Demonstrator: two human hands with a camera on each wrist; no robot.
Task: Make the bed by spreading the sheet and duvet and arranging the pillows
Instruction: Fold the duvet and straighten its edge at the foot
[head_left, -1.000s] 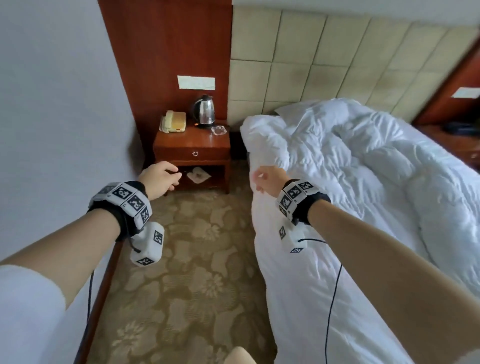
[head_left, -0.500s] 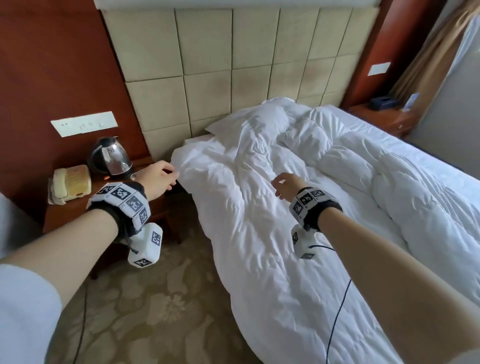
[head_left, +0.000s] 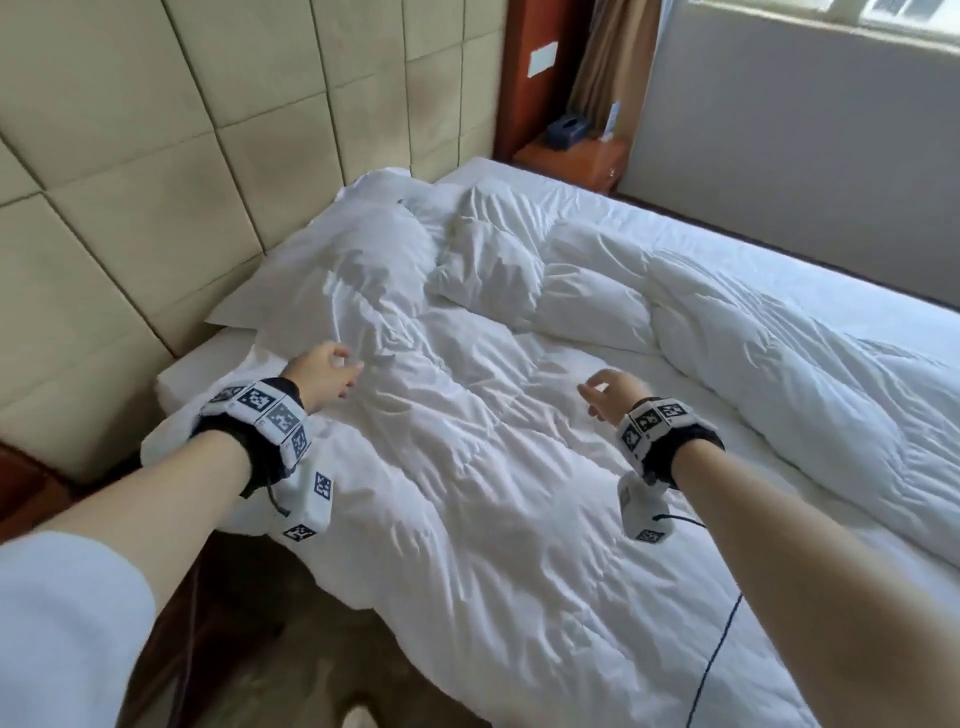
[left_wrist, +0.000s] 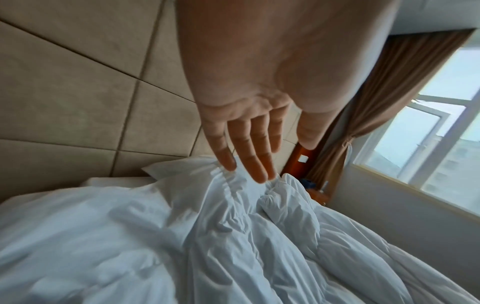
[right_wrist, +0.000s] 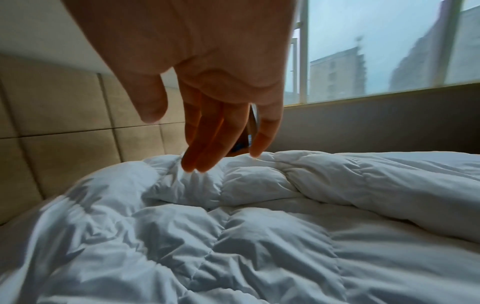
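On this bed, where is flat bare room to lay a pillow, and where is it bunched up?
Flat sheet shows along the window side, beyond the rolled duvet, and a narrow strip by the headboard beside the pillow. The middle is crowded with crumpled duvet under the left hand and right hand.

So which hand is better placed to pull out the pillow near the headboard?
Probably the left hand: it hovers open nearest the pillow; the right hand is farther, over the duvet.
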